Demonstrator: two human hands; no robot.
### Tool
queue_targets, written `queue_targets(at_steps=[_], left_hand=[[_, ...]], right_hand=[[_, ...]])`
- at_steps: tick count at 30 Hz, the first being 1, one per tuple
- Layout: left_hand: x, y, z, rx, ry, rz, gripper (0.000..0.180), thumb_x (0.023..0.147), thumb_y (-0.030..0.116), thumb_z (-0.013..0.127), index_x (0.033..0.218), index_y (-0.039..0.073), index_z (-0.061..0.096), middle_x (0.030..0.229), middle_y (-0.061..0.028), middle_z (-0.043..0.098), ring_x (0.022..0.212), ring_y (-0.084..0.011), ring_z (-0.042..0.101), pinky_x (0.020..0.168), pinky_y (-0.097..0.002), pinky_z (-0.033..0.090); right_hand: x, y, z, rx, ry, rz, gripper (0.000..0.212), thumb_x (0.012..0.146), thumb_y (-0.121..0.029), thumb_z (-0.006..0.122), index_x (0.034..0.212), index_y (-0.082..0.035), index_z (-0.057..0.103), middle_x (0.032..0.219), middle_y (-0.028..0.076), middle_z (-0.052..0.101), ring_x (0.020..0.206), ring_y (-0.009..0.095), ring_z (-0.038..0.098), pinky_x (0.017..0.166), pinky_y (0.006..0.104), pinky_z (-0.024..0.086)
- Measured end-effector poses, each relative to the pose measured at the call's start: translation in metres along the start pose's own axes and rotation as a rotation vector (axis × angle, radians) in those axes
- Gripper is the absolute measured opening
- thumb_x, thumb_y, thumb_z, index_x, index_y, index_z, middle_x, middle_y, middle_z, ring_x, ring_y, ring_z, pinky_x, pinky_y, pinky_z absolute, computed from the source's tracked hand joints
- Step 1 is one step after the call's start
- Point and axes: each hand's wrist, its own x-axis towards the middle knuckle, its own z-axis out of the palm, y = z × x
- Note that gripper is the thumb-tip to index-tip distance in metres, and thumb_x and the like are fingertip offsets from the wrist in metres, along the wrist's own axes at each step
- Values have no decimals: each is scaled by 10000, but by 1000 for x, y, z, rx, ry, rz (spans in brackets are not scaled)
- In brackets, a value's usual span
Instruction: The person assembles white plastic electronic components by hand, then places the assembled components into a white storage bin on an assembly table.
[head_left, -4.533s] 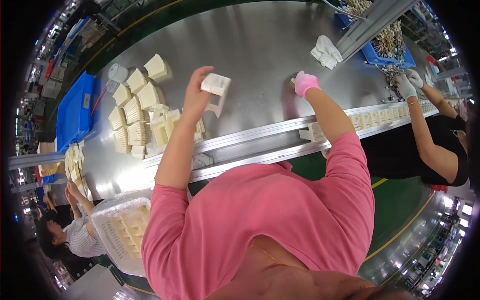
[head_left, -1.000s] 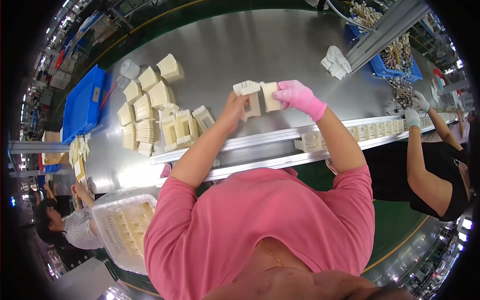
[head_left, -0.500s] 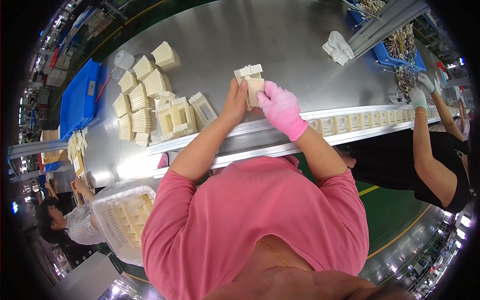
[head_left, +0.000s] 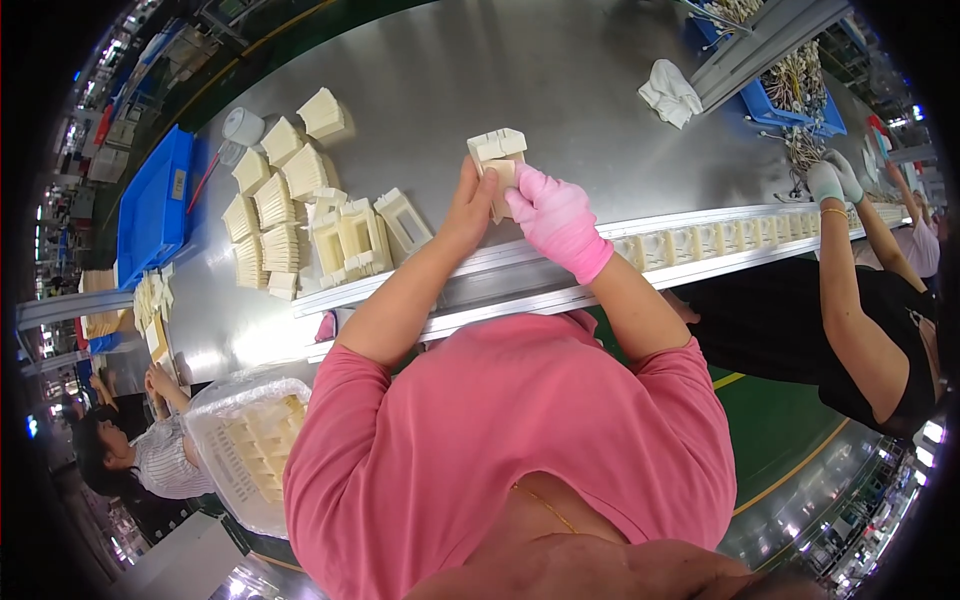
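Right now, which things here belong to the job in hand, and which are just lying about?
Apparently in the job:
cream housing, left hand
cream panel, right hand
stacked cream pieces
open frames

Apparently lying about:
white cloth
blue tray
round container

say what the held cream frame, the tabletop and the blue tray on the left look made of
Cream frame: probably matte plastic, thin crisp walls.
Tabletop: likely brushed metal, grey with streaky reflections.
Blue tray: probably smooth plastic, evenly blue with raised walls.
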Motion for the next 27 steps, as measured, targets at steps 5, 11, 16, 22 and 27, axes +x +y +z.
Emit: queue_targets(at_steps=[5,11,16,22,27], left_hand=[[1,5,-1,30,-101,-108,369,884,282,447,1157,62,333,1005,-99,498,876,-157,524,628,-282,481],[-4,22,3,54,-194,-291,219,865,189,442,1030,46,451,829,-133,587,689,-223,614,407,-299,464],[-18,33,-1,-83,-738,-543,328,821,193,527,1064,-15,454,815,-136,600,714,-231,619,521,-315,490],[-19,42,-13,667,-722,-35,279,833,249,523,963,4,546,874,-89,586,798,-178,548,753,-289,424],[-14,63,-89,676,-291,-3,179,856,154,490,974,27,538,921,-58,568,875,-131,523,781,-265,418]], right_hand=[[1,4,-16,48,-216,-50,236,774,-127,536,1002,-69,547,689,103,579,609,250,566,573,303,454],[4,6,-46,386,103,38,427,727,-67,504,1154,-52,493,1001,109,576,811,201,576,740,296,458],[-4,0,-54,818,-331,-122,475,659,-84,563,1126,-36,487,1114,135,484,1015,235,487,895,319,368],[-19,-23,-61,118,-410,122,299,637,-184,657,881,-38,564,845,116,558,844,287,533,751,339,431],[-48,16,-40,-311,-324,11,272,661,-153,619,907,-53,564,899,114,565,879,290,527,800,372,400]])
